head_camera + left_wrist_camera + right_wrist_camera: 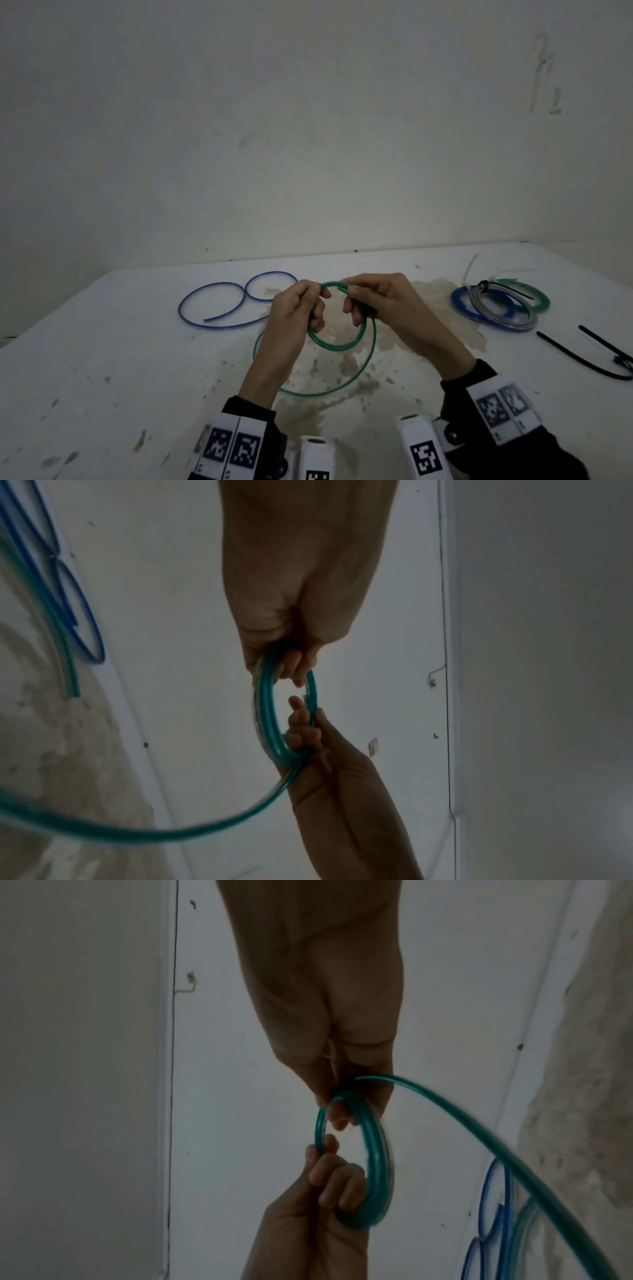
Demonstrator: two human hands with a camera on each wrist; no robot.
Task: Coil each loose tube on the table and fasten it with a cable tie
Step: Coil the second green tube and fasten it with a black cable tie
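Note:
A green tube point(342, 346) is wound into a small coil of a few turns, held upright above the table between both hands. My left hand point(310, 294) pinches the coil's left side, fingers curled through the loop point(291, 666). My right hand point(356, 298) grips the right side, where the tube's cut end sticks out point(339, 1107). The rest of the green tube point(325, 393) trails from the coil in a wide arc on the table. The coil point(270, 718) shows as a narrow oval in the left wrist view. A loose blue tube point(219, 305) lies in two open loops to the left.
Several coiled tubes point(496, 305), blue, grey and green, are stacked at the right, one with a black tie on it. Loose black cable ties point(599, 356) lie near the right edge. The white table point(102, 359) is stained brown in the middle and meets a wall behind.

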